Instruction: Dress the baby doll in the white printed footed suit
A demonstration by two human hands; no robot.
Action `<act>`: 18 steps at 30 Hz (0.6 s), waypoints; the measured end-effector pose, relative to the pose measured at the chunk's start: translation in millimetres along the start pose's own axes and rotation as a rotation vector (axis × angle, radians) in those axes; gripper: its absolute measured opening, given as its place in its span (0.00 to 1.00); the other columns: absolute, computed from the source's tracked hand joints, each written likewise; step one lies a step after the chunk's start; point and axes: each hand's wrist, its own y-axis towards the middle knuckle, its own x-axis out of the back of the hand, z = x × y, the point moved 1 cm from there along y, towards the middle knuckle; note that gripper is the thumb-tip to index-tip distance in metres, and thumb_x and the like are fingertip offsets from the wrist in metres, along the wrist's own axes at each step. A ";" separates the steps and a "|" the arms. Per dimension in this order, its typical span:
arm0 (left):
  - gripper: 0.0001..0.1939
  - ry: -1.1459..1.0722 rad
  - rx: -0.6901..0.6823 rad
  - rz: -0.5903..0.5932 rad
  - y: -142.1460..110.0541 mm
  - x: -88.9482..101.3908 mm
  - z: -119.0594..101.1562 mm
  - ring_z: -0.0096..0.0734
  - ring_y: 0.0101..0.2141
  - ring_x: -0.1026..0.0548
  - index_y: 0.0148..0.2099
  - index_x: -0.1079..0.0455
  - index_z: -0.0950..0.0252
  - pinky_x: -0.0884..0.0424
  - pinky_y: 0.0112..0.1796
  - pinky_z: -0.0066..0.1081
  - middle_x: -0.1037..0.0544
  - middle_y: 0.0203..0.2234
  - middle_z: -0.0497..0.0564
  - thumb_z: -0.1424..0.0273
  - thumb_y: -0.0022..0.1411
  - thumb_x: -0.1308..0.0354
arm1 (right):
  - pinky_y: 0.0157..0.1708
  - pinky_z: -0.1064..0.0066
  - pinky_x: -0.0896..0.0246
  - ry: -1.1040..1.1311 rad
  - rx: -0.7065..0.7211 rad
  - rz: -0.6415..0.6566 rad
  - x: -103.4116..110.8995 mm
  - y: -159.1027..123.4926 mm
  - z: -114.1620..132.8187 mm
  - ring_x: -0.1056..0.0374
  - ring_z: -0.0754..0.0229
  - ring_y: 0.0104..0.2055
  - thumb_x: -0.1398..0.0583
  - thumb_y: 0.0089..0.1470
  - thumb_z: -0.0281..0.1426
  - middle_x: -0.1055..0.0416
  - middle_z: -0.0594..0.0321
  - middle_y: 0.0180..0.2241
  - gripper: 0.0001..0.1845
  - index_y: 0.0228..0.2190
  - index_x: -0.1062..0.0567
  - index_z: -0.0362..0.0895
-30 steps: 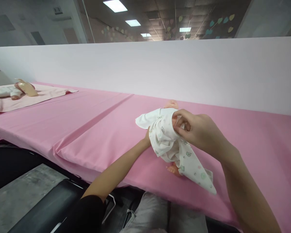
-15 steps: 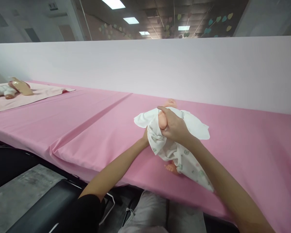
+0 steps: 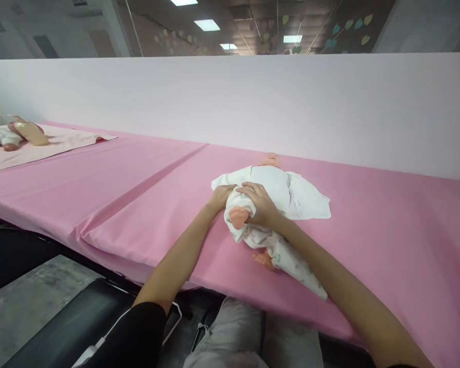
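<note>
A baby doll (image 3: 270, 159) lies on its back on the pink padded table (image 3: 145, 179), dressed in a white printed garment (image 3: 291, 191). One doll foot (image 3: 238, 216) sticks out of a bunched trouser leg; the other foot (image 3: 263, 259) shows lower down beside the loose empty leg (image 3: 299, 268). My right hand (image 3: 259, 205) is wrapped round the bunched cloth at the raised leg. Fingers curled, my left hand (image 3: 219, 196) grips the cloth on the left side of that same leg.
A white partition wall (image 3: 253, 102) runs along the table's far side. At the far left a second doll (image 3: 7, 137) lies on a pale pink cloth (image 3: 53, 145). A dark chair (image 3: 61, 327) and my lap sit below the table's near edge.
The trouser leg has been drawn down over the doll's leg, so the foot now pokes out. Both hands and the leg have lowered toward the table.
</note>
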 end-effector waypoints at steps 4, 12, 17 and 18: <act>0.07 0.166 -0.049 -0.051 1.3 9.4 -5.7 0.30 0.31 0.29 0.37 0.28 0.62 0.39 0.33 0.28 0.25 0.32 0.51 0.70 0.58 0.46 | 0.56 0.54 0.53 -0.127 0.112 0.115 -10.7 -5.2 4.6 0.50 0.45 0.58 0.38 0.45 0.43 0.46 0.45 0.57 0.35 0.52 0.34 0.39; 0.17 -0.516 0.093 -0.027 -2.9 -22.6 -37.0 0.25 0.27 0.31 0.47 0.33 0.64 0.35 0.33 0.26 0.32 0.22 0.45 0.59 0.59 0.49 | 0.56 0.50 0.53 -0.132 0.117 0.236 -5.1 -11.8 12.7 0.51 0.42 0.59 0.38 0.45 0.33 0.48 0.44 0.58 0.32 0.52 0.35 0.38; 0.16 -0.374 -0.028 0.094 -3.4 -26.2 -44.5 0.34 0.39 0.30 0.41 0.29 0.63 0.35 0.43 0.32 0.28 0.37 0.52 0.59 0.53 0.42 | 0.57 0.52 0.51 0.071 0.019 0.406 31.7 -34.7 22.6 0.54 0.44 0.62 0.35 0.38 0.27 0.53 0.50 0.61 0.39 0.54 0.36 0.45; 0.16 -0.323 -0.059 0.102 -3.4 -25.7 -46.5 0.35 0.41 0.31 0.40 0.28 0.63 0.36 0.45 0.34 0.28 0.38 0.52 0.59 0.53 0.41 | 0.56 0.54 0.49 0.143 -0.033 0.393 39.0 -42.4 22.0 0.52 0.47 0.62 0.36 0.42 0.27 0.52 0.52 0.61 0.35 0.53 0.36 0.46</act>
